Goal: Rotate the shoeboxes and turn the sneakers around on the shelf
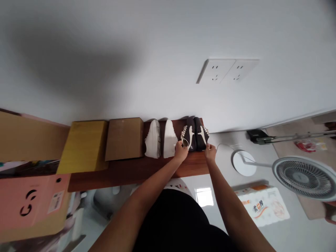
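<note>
Two dark sneakers (193, 135) with cream stripes and laces lie on their sides, sole against sole, at the right end of a reddish-brown wooden shelf (147, 175). The fingers of my left hand (181, 152) close on the opening of the left dark sneaker. My right hand (210, 153) pinches the near end of the right dark sneaker (201, 134). Just left of them, a pair of white shoes (153, 140) lies on the shelf, the second white shoe (170, 140) close to my left hand.
A brown cardboard box (124, 139) and a yellow box (82, 145) occupy the shelf's left part. An open pink carton (31, 203) stands at far left. On the right floor are a grey fan (301, 177), its white base (244, 163) and a tissue pack (265, 206). Sockets (228, 71) sit on the wall.
</note>
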Motion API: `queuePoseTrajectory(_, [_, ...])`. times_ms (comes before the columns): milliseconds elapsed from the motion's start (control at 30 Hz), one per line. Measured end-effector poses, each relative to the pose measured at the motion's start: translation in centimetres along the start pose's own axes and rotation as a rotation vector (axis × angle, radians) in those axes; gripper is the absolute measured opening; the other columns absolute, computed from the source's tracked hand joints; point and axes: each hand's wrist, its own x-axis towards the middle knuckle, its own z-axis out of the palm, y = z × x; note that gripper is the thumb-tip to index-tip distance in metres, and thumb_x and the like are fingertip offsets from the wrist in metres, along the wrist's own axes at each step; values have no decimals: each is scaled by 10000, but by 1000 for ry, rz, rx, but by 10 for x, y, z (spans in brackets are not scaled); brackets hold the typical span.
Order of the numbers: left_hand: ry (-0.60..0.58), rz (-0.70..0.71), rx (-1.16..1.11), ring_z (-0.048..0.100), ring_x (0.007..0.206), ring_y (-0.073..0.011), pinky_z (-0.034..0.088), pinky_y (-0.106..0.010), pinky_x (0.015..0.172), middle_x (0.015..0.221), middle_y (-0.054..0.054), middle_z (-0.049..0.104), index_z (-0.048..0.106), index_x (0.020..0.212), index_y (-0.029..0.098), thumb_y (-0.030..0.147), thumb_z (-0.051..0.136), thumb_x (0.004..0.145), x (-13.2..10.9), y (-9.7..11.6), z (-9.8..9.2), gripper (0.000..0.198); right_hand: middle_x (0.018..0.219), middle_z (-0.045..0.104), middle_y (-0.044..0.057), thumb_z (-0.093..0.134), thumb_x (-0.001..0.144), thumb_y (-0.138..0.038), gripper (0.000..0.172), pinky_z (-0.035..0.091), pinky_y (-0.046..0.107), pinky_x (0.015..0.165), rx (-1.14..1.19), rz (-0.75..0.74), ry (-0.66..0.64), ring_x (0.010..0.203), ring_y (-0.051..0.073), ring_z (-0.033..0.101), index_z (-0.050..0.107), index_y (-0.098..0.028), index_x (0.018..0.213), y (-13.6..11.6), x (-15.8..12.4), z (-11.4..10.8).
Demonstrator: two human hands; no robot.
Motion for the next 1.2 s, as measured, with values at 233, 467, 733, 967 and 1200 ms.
queuePoseTrajectory(233, [-204, -165, 10, 721, 826, -139, 518, -230, 706, 1209, -91, 690, 622, 1200, 205, 284, 551, 897, -64, -36, -109, 321, 1156, 641, 158, 434, 887, -546, 555, 515, 395, 878, 138, 36, 61, 1063, 278, 620, 586, -139, 1232, 9, -80, 7])
queuePoseTrajectory(467, [81, -267, 52, 729, 903, -162, 543, -253, 738, 1198, -102, 719, 645, 1166, 195, 308, 513, 924, -114, -105, -248, 298, 912, 675, 38, 649, 703, -556, 488, 458, 264, 578, 440, 254, -475, 709, 176, 630, 634, -216, 1054, -53, -181, 62])
queuePoseTrajectory(733, [174, -57, 106, 726, 956, -187, 551, -322, 897, 1172, -97, 732, 659, 1171, 183, 292, 507, 907, -139, -128, -365, 323, 919, 704, 35, 687, 692, -474, 406, 459, 247, 587, 546, 266, -714, 723, 160, 642, 645, -228, 1012, -182, -276, 155])
queuePoseTrajectory(967, [449, 76, 200, 664, 1149, -221, 486, -368, 1044, 1213, -93, 713, 657, 1159, 197, 295, 506, 905, -142, -146, -484, 312, 1308, 666, 95, 626, 807, -325, 450, 532, 329, 877, 431, 260, -892, 1150, 217, 646, 615, -231, 1247, -228, -357, 223])
queuePoseTrajectory(1200, [531, 70, 116, 569, 1308, -250, 442, -388, 1108, 1398, -140, 608, 573, 1322, 170, 270, 612, 868, -96, -162, -569, 467, 1316, 670, 79, 573, 836, -206, 473, 458, 374, 1080, 465, 47, -860, 1307, 207, 561, 568, -216, 1309, -264, -393, 291])
